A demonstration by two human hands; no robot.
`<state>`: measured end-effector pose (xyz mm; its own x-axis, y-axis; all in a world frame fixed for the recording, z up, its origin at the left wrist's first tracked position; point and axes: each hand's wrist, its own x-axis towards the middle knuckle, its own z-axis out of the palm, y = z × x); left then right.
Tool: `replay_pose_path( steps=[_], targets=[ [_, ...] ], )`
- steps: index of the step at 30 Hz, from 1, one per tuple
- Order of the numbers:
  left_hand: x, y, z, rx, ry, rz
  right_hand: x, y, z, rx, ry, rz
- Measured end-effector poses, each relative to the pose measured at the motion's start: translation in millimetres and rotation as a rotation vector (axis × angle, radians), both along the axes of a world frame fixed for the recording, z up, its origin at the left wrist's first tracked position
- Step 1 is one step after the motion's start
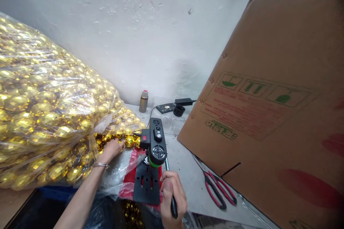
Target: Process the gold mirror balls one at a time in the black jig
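Note:
My left hand (112, 149), with a bracelet at the wrist, reaches to the mouth of a large clear plastic bag full of shiny faceted gold balls (130, 141). Its fingers are curled and closed on a gold ball there, with the fingertips partly hidden. My right hand (173, 196) is wrapped round the black handle of a thin tool with a metal shaft (167, 164). The shaft points away from me, its tip hidden behind a black device with round grilles (158, 143) on a slotted plate. The tool's exact kind cannot be told.
A big cardboard box (258, 107) leans in on the right. Red-and-black-handled scissors (220, 189) lie beside it on the grey tabletop (185, 164). Towards the wall stand a small bottle (143, 101) and a black ring (178, 110), near a dark remote-like object (165, 108).

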<state>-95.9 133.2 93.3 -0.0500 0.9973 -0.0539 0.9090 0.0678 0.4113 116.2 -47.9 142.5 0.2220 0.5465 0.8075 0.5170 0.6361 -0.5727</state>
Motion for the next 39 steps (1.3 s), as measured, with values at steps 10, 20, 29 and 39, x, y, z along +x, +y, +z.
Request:
replay_pose_path(
  steps=[10, 20, 29, 39],
  targets=[
    [3.3, -46.0, -13.6, 0.020, -0.471, -0.005, -0.8, 0.2, 10.3, 0.010, 0.013, 0.002],
    [72.3, -115.6, -59.4, 0.048, -1.031, -0.098, -0.5, 3.5, 48.0, -0.129, 0.086, 0.005],
    [72.5, -127.5, -63.9, 0.189, -0.732, -0.265, -0.1, -0.4, 45.8, -0.117, 0.071, 0.029],
    [83.4, -141.6, -56.7, 0.198, -0.722, -0.169, 0.6, -3.4, 41.7, -0.102, 0.037, 0.031]
  ],
)
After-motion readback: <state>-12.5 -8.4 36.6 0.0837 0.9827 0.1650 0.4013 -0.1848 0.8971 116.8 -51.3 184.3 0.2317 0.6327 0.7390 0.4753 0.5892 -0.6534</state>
